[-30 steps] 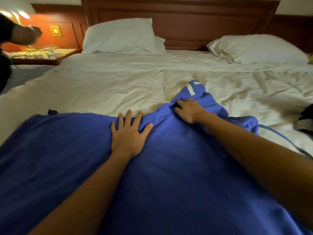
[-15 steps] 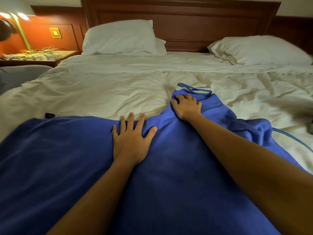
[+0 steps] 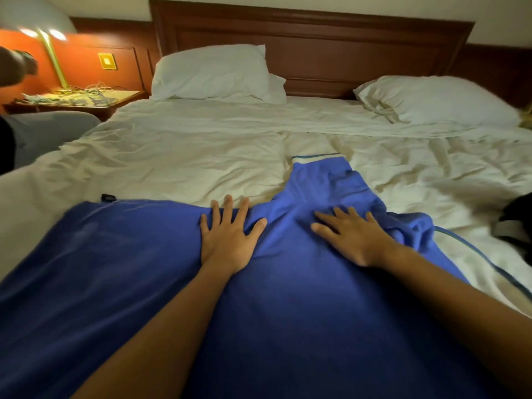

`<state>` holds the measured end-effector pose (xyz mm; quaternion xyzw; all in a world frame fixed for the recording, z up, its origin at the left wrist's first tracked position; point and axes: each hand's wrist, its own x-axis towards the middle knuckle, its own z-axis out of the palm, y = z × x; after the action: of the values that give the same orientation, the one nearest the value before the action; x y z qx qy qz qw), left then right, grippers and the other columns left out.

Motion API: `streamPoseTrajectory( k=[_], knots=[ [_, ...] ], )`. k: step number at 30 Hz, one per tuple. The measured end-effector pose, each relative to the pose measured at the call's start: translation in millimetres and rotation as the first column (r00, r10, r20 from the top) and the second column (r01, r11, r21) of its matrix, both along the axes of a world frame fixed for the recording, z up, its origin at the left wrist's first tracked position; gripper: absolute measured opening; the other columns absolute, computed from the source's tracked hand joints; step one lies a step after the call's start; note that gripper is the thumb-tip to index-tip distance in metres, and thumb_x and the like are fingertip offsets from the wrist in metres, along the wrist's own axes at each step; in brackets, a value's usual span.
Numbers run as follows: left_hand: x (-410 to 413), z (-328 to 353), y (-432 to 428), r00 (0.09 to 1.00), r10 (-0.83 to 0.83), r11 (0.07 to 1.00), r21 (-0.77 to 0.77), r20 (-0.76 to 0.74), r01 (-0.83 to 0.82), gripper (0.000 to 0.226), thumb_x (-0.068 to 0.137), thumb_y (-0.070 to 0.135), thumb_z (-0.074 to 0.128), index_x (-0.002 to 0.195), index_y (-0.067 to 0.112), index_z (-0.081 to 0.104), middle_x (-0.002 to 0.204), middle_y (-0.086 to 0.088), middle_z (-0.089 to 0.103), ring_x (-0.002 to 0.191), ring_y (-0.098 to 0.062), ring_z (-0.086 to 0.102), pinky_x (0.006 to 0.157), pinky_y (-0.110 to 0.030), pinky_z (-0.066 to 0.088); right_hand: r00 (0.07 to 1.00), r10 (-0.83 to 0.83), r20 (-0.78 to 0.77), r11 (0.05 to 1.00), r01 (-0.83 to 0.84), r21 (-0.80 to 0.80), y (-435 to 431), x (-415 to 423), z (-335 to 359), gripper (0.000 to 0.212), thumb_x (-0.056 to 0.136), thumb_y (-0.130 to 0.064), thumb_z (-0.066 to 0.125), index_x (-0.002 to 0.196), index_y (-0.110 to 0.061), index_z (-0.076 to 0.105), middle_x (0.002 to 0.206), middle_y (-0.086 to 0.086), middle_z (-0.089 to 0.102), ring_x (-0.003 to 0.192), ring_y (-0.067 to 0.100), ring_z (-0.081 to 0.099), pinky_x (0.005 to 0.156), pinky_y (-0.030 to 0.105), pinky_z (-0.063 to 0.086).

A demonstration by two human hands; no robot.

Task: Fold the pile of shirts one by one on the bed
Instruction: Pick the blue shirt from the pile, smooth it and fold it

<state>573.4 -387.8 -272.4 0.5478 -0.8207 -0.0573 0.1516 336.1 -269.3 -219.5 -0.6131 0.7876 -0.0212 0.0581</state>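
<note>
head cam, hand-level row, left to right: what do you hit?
small black tag → left hand, flat on the blue shirt → right hand, also flat on it → dark item at the right edge

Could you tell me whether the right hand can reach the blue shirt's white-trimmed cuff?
Probably yes: the right hand lies flat on the blue fabric shirt, and only rumpled sleeve lies between it and the white-trimmed cuff.
</note>
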Motion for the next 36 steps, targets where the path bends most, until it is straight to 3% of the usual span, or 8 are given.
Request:
streamPoseTrajectory(
  k=[6,9,13,22,25,29,33,36],
  knots=[
    [27,20,41,0.979,-0.198,0.978,0.052,-0.055,0.2,0.07,0.095,0.071,0.019,0.157,0.043,-0.002,0.166,0.011,-0.013,0.152,-0.017,-0.019,0.122,-0.05,-0.013,0.987,-0.016,-0.159,1.0,0.018,0.008,77,5,-16,0.066,0.095,-0.068,0.015,0.155,-0.044,0.002,0.167,0.001,0.001,0.153,0.026,-0.005,0.12,0.045,-0.008],
    [64,21,80,0.969,-0.244,0.968,0.065,0.048,0.241,0.072,0.092,0.074,0.014,0.157,0.045,0.002,0.166,0.011,-0.012,0.152,-0.017,-0.018,0.122,-0.048,-0.014,0.988,-0.078,-0.135,0.995,0.069,-0.07,109,23,-21,0.063,0.099,-0.063,0.024,0.155,-0.045,0.001,0.167,0.002,-0.001,0.153,0.025,-0.007,0.121,0.048,-0.006],
    [138,24,129,0.979,-0.105,0.991,0.105,0.175,0.087,0.077,0.085,0.079,0.005,0.155,0.048,-0.002,0.166,0.009,-0.014,0.152,-0.022,-0.019,0.121,-0.05,-0.016,0.986,-0.165,-0.005,0.98,0.163,-0.117,178,43,-26,0.063,0.097,-0.067,0.023,0.149,-0.056,-0.011,0.167,-0.003,-0.005,0.153,0.024,-0.007,0.121,0.046,-0.003],
    [268,44,216,0.94,0.265,0.91,0.268,0.214,-0.318,0.085,0.08,0.09,0.011,0.153,0.051,-0.009,0.166,0.007,-0.017,0.152,-0.036,-0.011,0.117,-0.064,-0.01,0.967,-0.251,-0.046,0.962,0.255,0.102,309,68,1,0.063,0.101,-0.059,0.02,0.156,-0.04,-0.005,0.167,0.003,-0.003,0.153,0.03,0.003,0.123,0.047,0.006],
    [302,53,242,0.956,0.214,0.918,0.292,0.2,-0.267,0.079,0.086,0.084,0.015,0.154,0.049,-0.006,0.167,0.006,-0.011,0.154,-0.03,-0.007,0.121,-0.056,-0.006,0.975,-0.191,-0.117,0.965,0.208,0.158,335,78,13,0.06,0.103,-0.056,0.016,0.156,-0.039,-0.006,0.167,0.005,-0.003,0.153,0.03,0.004,0.121,0.05,0.009],
    [345,56,272,0.988,0.074,0.966,0.234,0.139,-0.105,0.069,0.097,0.068,0.026,0.153,0.048,-0.009,0.165,0.011,-0.017,0.154,-0.024,-0.009,0.123,-0.049,-0.002,0.994,-0.102,-0.042,0.979,0.108,0.172,374,83,25,0.069,0.09,-0.07,0.001,0.155,-0.048,0.003,0.167,-0.003,-0.002,0.153,0.028,-0.003,0.12,0.053,0.003],
    [360,67,297,0.982,-0.003,0.971,0.237,0.189,-0.042,0.056,0.108,0.035,0.029,0.158,0.041,0.003,0.165,0.009,-0.02,0.154,-0.03,-0.007,0.122,-0.054,0.009,0.983,-0.154,-0.101,0.965,0.171,0.198,393,92,36,0.056,0.102,-0.058,0.018,0.156,-0.043,0.013,0.166,-0.001,0.008,0.152,0.031,0.007,0.12,0.055,0.012],
    [340,81,325,0.985,-0.165,0.951,0.275,0.056,0.143,0.054,0.105,0.046,0.04,0.156,0.042,0.023,0.166,0.015,0.006,0.154,-0.018,0.005,0.124,-0.042,0.01,0.983,-0.128,0.13,0.99,0.12,0.07,402,117,45,0.057,0.099,-0.058,0.038,0.153,-0.038,0.03,0.163,0.001,0.023,0.152,0.021,0.013,0.121,0.047,0.014]
  ],
)
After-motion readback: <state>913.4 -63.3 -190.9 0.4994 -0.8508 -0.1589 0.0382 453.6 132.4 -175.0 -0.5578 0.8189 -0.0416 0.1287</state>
